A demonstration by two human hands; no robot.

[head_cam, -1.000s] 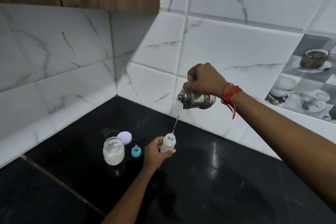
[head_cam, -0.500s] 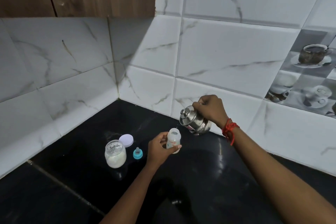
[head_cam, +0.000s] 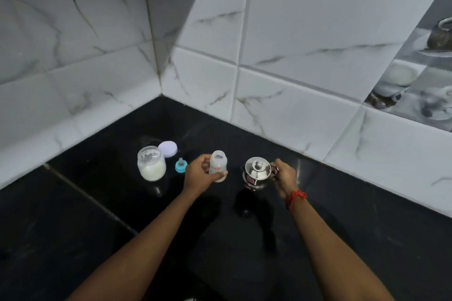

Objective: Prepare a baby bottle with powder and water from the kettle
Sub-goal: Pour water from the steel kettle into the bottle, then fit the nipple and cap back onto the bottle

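- Bottle point(head_cam: 218, 165): upright, uncapped, gripped by the left hand point(head_cam: 199, 175) over the black counter point(head_cam: 367, 215).
- Kettle point(head_cam: 256, 173): upright on the counter, handle grasped by the right hand point(head_cam: 285, 176).
- Jar point(head_cam: 151, 163), lid point(head_cam: 167, 149), teat point(head_cam: 181, 165): left of the bottle.

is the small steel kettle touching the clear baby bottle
Apart. The head view shows bare black counter between the small steel kettle and the clear baby bottle, held in the left hand.

jar point(head_cam: 151, 163) left of bottle point(head_cam: 218, 165), kettle point(head_cam: 257, 173) right
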